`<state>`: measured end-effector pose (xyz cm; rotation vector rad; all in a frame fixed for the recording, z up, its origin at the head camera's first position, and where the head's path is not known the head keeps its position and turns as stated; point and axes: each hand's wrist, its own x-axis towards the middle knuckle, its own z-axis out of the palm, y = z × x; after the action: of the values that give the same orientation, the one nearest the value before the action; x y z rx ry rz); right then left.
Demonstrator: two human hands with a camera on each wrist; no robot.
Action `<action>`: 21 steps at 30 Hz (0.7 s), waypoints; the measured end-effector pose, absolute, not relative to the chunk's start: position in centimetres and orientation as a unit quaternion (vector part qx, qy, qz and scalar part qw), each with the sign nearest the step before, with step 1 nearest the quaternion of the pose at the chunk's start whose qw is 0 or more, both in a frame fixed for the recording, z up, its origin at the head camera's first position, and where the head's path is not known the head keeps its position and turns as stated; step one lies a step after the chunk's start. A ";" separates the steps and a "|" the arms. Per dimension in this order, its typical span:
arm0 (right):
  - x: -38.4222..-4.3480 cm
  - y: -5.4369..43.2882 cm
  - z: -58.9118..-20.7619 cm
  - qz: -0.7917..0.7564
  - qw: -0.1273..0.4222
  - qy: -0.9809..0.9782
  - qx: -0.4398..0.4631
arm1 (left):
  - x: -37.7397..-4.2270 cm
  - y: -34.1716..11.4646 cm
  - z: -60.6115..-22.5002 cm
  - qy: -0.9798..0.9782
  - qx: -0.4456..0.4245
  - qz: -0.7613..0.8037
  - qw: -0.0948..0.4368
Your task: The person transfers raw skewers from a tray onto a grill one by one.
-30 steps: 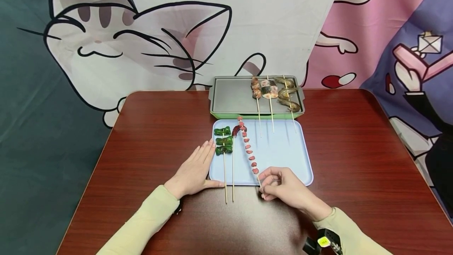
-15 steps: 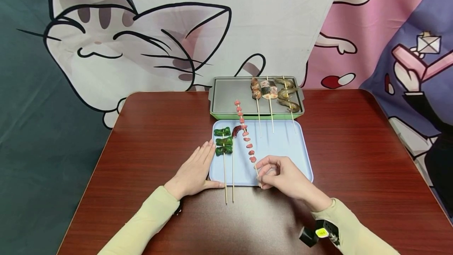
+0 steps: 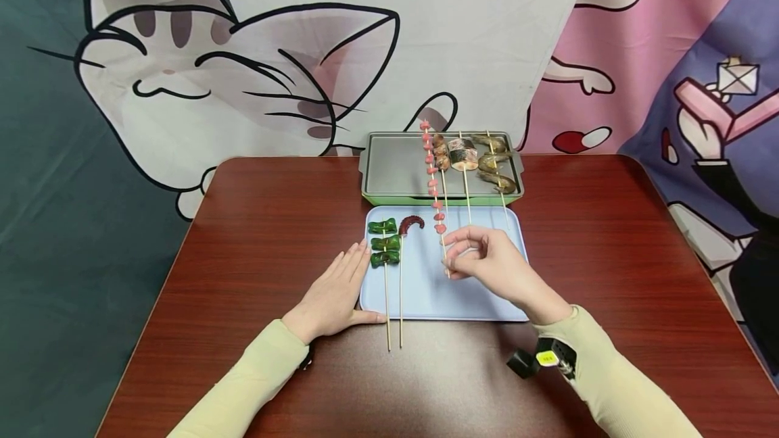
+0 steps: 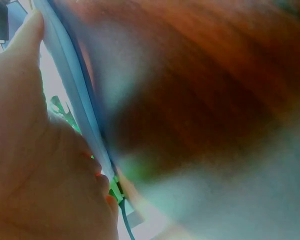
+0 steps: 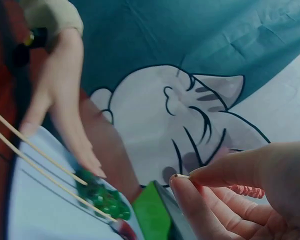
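Note:
My right hand [image 3: 489, 262] pinches the bare lower end of a skewer of small pink-red meat pieces [image 3: 433, 181]. In the head view the skewer's far end overlaps the grey grill pan [image 3: 392, 161]. The right wrist view shows its stick end [image 5: 182, 176] between thumb and forefinger. With fingers straight, my left hand [image 3: 331, 289] rests at the left edge of the light blue tray [image 3: 420, 289]. On that tray lie a green pepper skewer [image 3: 385, 242] and a skewer with a dark red curled tentacle [image 3: 411, 223], their sticks reaching past the front rim.
Three skewers lie on the pan's right side: brown meat chunks [image 3: 441, 153], a thick fish slice [image 3: 464, 154] and shrimp [image 3: 496, 162]. Their sticks stick out over the tray. Behind the reddish-brown table [image 3: 274, 222] hangs a cartoon cloth [image 3: 475, 32].
My right hand has moved forward, carrying the meat skewer off the tentacle and up over the pan, beside the brown meat skewer. My left hand stays in place.

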<state>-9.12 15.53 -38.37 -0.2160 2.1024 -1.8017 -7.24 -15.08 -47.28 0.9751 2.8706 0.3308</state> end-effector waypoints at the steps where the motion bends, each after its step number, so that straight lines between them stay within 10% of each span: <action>1: -9.5 15.5 -38.3 -0.642 0.178 0.742 -0.076 | -7.2 -15.1 -47.3 0.940 0.319 0.107 0.046; 21: -16.8 13.9 -39.0 -0.647 0.205 0.734 0.014 | -7.3 -15.0 -47.0 0.940 0.321 0.105 0.049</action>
<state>-16.80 13.95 -38.98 0.0397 2.0471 -1.8043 -7.27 -14.99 -47.03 0.9789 2.8633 0.3203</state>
